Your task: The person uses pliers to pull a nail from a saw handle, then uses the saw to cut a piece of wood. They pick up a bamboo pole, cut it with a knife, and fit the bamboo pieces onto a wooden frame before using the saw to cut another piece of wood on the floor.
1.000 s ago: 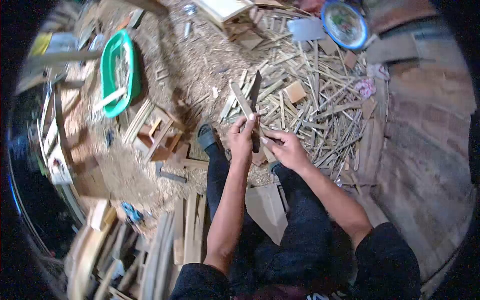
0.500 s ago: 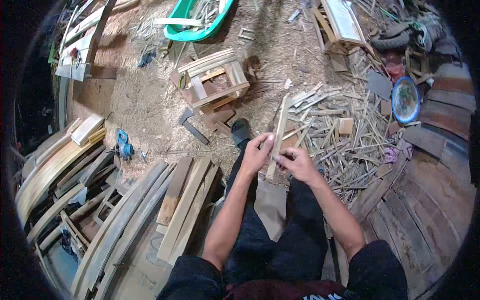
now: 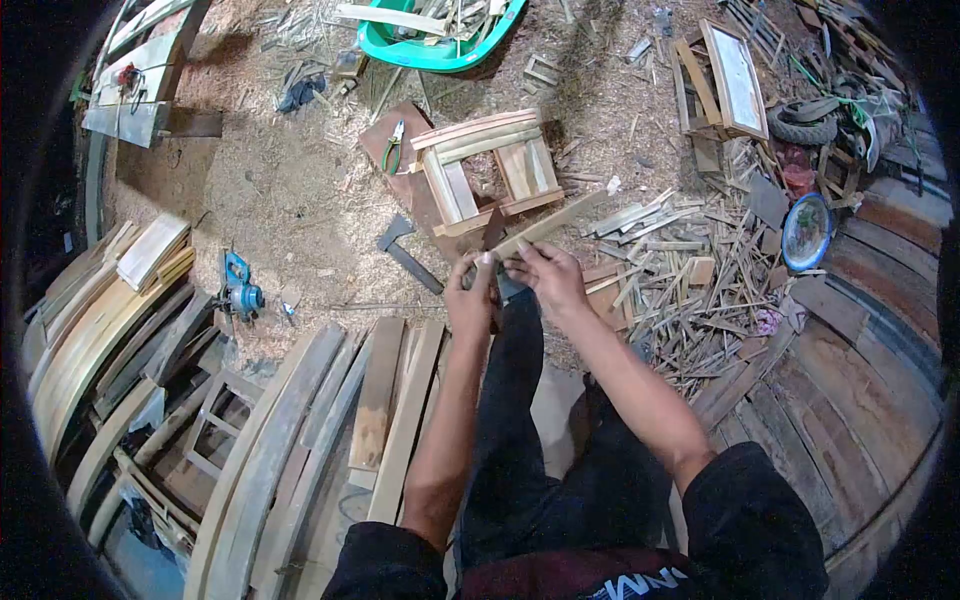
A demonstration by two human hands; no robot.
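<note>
A thin, pale wooden strip (image 3: 560,221) slants up to the right in front of me, above the floor. My left hand (image 3: 468,295) is closed at its near end, with the thumb against the wood. My right hand (image 3: 552,282) pinches the strip a little farther along, fingers bent around its lower edge. A dark, narrow shape shows beside my left hand; I cannot make out what it is. Just beyond the hands a small wooden frame (image 3: 488,137) rests on a brown board (image 3: 385,128). Pliers (image 3: 394,146) with green handles lie on that board.
A hatchet (image 3: 408,254) lies left of my hands, and a blue power tool (image 3: 240,290) farther left. Long planks (image 3: 262,450) lie at lower left. Scrap sticks (image 3: 665,290) pile up at right. A green tub (image 3: 440,55) holds wood pieces at the top.
The strip has swung from nearly upright to slanting up right. Both hands have moved with it, the left one lower and to the left. The view has shifted slightly.
</note>
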